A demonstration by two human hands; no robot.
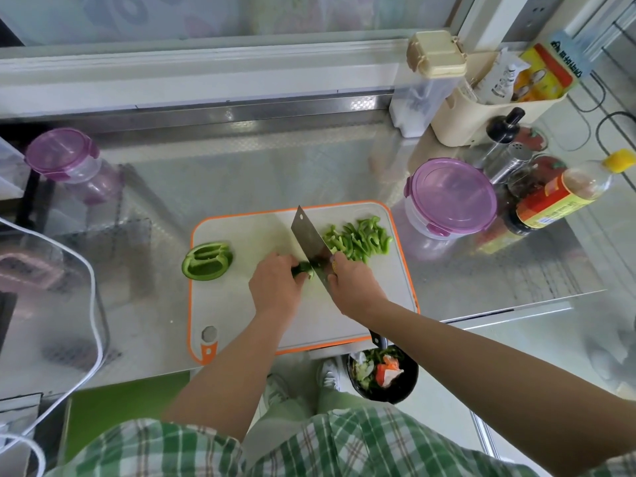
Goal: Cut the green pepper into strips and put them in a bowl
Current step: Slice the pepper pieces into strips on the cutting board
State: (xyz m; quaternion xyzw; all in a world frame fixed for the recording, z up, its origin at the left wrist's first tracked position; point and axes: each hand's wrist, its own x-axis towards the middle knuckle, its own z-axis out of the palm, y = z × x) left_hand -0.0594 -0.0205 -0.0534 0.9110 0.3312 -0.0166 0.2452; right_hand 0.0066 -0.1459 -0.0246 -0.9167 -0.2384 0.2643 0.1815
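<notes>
Slicing mid-frame, the right hand (351, 284) grips the cleaver (309, 241) just beside the left hand (277, 287) pinning a short pepper piece (305, 269), fingers (287, 265) seemingly curled; a slip could nick them

No word or number can be read for certain. The bottle (564, 194) at the right of the counter bears a red and yellow label with lines of print too small to make out. In the cream holder (481, 122), a yellow and red packet (547, 72) carries a blue emblem and dark characters, and a white packet (502, 77) beside it carries dark lettering, all blurred.
</notes>
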